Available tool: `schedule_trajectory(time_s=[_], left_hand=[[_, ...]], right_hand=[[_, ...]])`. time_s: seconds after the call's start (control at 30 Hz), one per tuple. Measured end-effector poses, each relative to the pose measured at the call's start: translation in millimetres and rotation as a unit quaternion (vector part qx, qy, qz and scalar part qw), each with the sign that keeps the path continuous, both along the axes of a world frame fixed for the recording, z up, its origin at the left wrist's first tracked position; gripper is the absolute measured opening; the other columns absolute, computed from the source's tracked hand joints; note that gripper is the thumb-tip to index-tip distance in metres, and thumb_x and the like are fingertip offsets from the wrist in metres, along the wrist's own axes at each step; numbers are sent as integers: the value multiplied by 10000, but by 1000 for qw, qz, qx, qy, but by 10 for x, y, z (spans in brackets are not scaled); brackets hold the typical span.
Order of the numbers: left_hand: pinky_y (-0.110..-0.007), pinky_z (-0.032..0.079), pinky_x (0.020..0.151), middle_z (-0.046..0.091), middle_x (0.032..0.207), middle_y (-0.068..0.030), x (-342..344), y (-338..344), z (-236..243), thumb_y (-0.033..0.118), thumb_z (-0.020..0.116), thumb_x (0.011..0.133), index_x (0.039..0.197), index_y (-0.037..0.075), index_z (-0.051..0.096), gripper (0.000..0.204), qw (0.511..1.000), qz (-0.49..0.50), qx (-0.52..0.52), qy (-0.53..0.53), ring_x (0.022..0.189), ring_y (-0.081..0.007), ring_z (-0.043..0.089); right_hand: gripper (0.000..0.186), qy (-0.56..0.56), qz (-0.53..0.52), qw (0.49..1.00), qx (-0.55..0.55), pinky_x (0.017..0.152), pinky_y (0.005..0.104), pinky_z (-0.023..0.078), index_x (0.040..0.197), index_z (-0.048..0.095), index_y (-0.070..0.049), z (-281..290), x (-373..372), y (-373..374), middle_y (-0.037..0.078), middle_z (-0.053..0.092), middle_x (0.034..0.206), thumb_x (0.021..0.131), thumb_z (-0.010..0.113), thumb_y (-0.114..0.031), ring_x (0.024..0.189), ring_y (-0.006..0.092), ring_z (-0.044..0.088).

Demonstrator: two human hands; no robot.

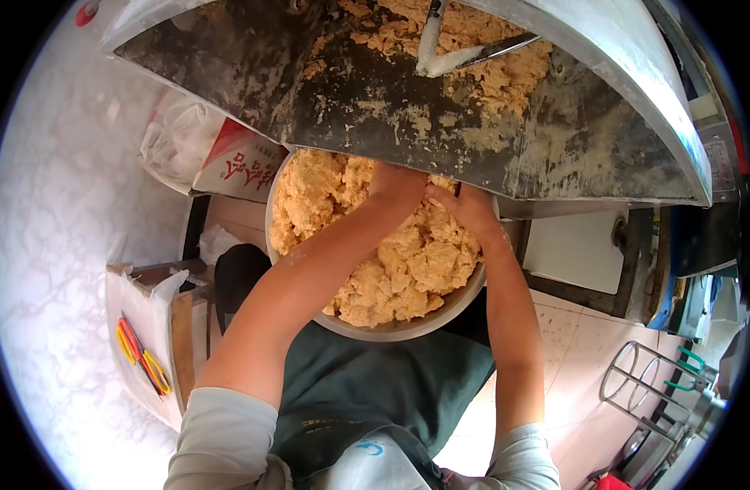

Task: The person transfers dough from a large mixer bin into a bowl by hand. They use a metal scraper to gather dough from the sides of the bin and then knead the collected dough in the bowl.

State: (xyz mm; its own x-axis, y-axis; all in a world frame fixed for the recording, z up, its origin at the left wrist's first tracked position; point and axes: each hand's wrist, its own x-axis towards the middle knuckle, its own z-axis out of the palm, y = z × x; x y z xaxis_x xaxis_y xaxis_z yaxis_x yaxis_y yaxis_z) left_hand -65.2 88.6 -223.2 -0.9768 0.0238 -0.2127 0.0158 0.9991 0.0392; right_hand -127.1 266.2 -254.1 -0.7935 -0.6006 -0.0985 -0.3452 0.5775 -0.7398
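Observation:
A wide metal bowl is heaped with lumpy, orange-tan dough. My left hand reaches across into the far part of the dough, its fingers hidden by the dough and the machine's edge. Close by on the right, my right hand rests at the bowl's far right side. Its thumb stretches out toward my left hand; the other fingers are partly hidden under the edge. Above both hands hangs the tilted metal trough of a mixing machine, smeared with dough residue. A bent metal mixing bar crosses more dough inside it.
Left of the bowl stands a red and white carton with plastic bags. Scissors with yellow handles and a red-handled tool lie on a light surface at the left. A metal rack stands at the right, over pale floor tiles.

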Motion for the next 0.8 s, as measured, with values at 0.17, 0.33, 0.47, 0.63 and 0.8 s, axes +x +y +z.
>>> schedule_trajectory(time_s=[0.17,0.33,0.47,0.63,0.8], left_hand=[[-538,356,1185,506,1551,-175,3,27,274,104,665,942,1469,48,555,541,997,-42,-40,-54,1452,-357,455],[-546,268,1240,361,1660,-148,-63,35,114,205,645,997,1565,41,442,624,993,-33,-86,-79,1522,-344,351],[-533,326,1208,451,1579,-220,-99,-71,-61,203,646,985,1505,-22,476,592,995,-31,-75,-53,1457,-384,436],[-554,337,1192,500,1508,-262,42,-98,-16,220,631,998,1516,-8,433,600,999,-31,-25,-25,1418,-423,461],[-560,307,1214,444,1527,-272,386,-269,61,199,560,1047,1577,43,322,602,987,-100,30,121,1431,-454,416]], right_hand=[[848,23,-23,999,-21,1095,431,422,1455,520,-42,-141,-27,92,228,574,1450,868,771,-600,1341,397,533],[798,-28,-21,999,13,1063,434,450,1429,560,-91,-82,-65,65,194,604,1417,849,793,-588,1296,399,560],[835,-21,-4,1000,22,1063,452,448,1448,541,-108,8,-66,25,184,584,1445,825,811,-595,1316,393,548],[836,41,-7,998,41,1026,459,473,1414,557,-32,90,-37,65,228,634,1364,851,790,-604,1254,405,601],[916,108,-3,994,-18,1097,474,417,1474,471,-9,-56,-15,154,260,523,1472,856,774,-614,1341,443,501]])
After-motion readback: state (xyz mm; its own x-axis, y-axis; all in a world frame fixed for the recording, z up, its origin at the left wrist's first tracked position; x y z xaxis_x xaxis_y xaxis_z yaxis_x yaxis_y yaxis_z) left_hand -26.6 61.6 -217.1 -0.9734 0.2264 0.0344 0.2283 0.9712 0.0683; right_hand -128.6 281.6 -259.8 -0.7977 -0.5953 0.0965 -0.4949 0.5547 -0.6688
